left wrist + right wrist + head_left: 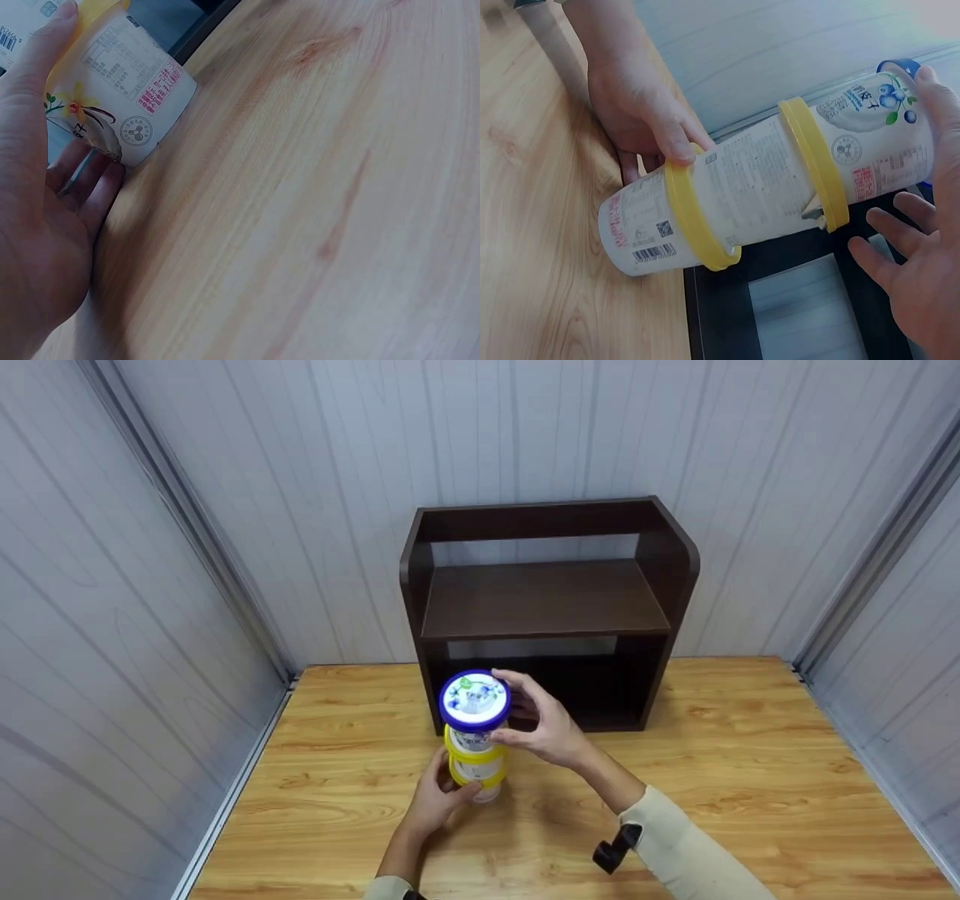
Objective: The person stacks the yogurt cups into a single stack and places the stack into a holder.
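Note:
Three yogurt tubs stand in an upright stack on the table. The bottom tub (pixel 641 225) and middle tub (pixel 754 180) have yellow lids. On top sits the blueberry tub (pixel 475 701) with its blue lid. My left hand (pixel 435 799) holds the bottom tub, thumb on its yellow lid and fingers around the side. The left wrist view shows a vanilla flower printed on this bottom tub (pixel 142 75). Up at the top, my right hand (pixel 547 727) holds the blueberry tub between thumb and index finger at the lid, the other fingers apart from its wall.
A dark brown two-tier shelf (pixel 547 596) stands right behind the stack, against the back wall. Pale panel walls (pixel 360 510) enclose the wooden table (pixel 337 780) at the back and both sides.

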A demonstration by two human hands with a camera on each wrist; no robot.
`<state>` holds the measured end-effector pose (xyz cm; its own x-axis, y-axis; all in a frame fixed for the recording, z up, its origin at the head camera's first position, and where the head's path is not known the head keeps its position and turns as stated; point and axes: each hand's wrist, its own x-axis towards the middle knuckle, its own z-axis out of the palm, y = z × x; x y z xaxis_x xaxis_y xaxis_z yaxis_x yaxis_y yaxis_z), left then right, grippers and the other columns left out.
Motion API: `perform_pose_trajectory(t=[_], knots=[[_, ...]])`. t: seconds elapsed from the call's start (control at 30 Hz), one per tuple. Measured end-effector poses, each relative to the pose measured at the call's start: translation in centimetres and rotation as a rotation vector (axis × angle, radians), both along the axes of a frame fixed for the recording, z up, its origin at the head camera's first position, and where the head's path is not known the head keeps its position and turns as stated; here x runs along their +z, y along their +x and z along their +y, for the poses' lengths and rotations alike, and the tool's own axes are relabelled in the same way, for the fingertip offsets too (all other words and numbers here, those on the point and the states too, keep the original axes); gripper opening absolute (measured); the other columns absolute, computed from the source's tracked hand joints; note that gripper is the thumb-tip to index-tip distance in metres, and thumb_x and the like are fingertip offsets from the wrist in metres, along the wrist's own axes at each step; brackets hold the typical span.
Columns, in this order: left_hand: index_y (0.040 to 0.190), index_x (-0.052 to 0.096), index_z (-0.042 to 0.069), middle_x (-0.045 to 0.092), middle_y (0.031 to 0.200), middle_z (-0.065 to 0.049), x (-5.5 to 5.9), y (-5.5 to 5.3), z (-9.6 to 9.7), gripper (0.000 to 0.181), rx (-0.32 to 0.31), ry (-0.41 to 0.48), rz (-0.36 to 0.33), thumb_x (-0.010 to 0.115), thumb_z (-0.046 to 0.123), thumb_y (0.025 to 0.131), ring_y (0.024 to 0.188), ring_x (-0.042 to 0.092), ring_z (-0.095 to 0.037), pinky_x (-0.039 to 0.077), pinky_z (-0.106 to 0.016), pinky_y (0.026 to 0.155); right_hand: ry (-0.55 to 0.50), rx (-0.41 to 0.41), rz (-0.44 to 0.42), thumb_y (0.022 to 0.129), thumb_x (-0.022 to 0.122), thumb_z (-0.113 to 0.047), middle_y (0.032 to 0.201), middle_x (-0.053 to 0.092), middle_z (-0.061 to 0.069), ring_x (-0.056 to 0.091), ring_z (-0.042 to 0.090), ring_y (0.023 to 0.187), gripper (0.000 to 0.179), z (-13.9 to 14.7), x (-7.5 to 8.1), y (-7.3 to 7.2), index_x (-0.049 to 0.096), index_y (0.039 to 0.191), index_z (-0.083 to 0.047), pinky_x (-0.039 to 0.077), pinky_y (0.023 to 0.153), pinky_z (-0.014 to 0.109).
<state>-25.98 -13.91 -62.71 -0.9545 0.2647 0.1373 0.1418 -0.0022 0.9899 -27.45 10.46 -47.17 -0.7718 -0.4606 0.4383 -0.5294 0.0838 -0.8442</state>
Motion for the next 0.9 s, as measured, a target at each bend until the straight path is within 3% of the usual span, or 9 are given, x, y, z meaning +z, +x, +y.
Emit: perform_pose_trajectory(t=[0.37,0.63,0.9], knots=[[0.157,0.031,0.015,0.050,0.145,-0.014,0.0,-0.1,0.0,0.084,0.011,-0.023,0.001,0.080,0.017,0.089,0.132,0.051,-0.031,0.044,-0.043,0.109,-0.017,-0.028,-0.012,0.084,0.084,-0.014,0.149,0.050,0.010,0.053,0.032,0.132,0.083,1.4,-1.2,0.0,0.039,0.154,-0.022,0.048,0.103,0.054],[0.156,0.032,0.015,0.051,0.144,-0.013,0.1,0.0,0.0,0.082,0.017,-0.043,0.008,0.079,0.020,0.090,0.132,0.051,-0.031,0.045,-0.043,0.109,-0.061,-0.006,-0.037,0.083,0.082,0.000,0.150,0.047,0.019,0.051,0.041,0.133,0.083,2.1,-2.8,-0.1,0.038,0.153,-0.008,0.046,0.098,0.067],[0.157,0.029,0.012,0.048,0.145,-0.016,0.2,0.1,0.0,0.086,-0.004,0.001,0.001,0.080,0.015,0.088,0.134,0.049,-0.033,0.044,-0.041,0.109,-0.017,-0.014,-0.066,0.084,0.083,-0.007,0.151,0.047,0.013,0.049,0.039,0.135,0.080,2.5,-4.4,0.2,0.041,0.152,-0.013,0.046,0.101,0.061]])
